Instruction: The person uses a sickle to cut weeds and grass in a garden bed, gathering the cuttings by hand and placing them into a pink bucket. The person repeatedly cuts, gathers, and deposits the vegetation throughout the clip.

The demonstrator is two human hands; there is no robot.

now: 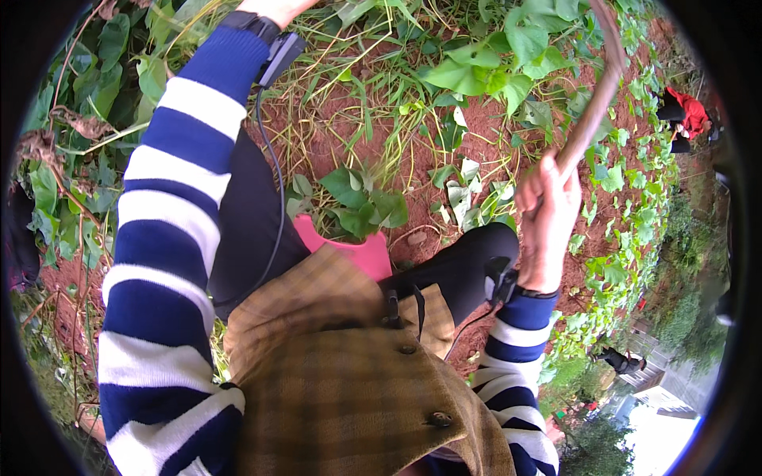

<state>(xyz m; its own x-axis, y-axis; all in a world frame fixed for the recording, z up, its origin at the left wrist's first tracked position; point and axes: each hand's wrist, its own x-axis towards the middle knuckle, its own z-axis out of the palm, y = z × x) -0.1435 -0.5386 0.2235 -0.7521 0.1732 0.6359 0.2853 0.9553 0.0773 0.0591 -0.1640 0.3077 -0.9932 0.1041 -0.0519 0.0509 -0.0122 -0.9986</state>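
My right hand (549,199) is closed around one end of a curved wooden tool handle (595,110). The handle rises from my fist and leaves the view at the top, so its far end is hidden. Of my left hand (280,7), only the part by the wrist shows; the top edge cuts off its fingers. Between the two arms lie reddish soil (339,128), thin grassy stems (381,101) and broad-leaved green vines (476,68). More vine leaves (363,202) lie close in front of my knees.
A pink plastic piece (366,253) shows between my legs. Dense foliage (113,53) stands at the left. A cable (280,178) hangs from a device on my left wrist. A person in red (690,113) is at far right; another person (622,361) is lower down, near buildings.
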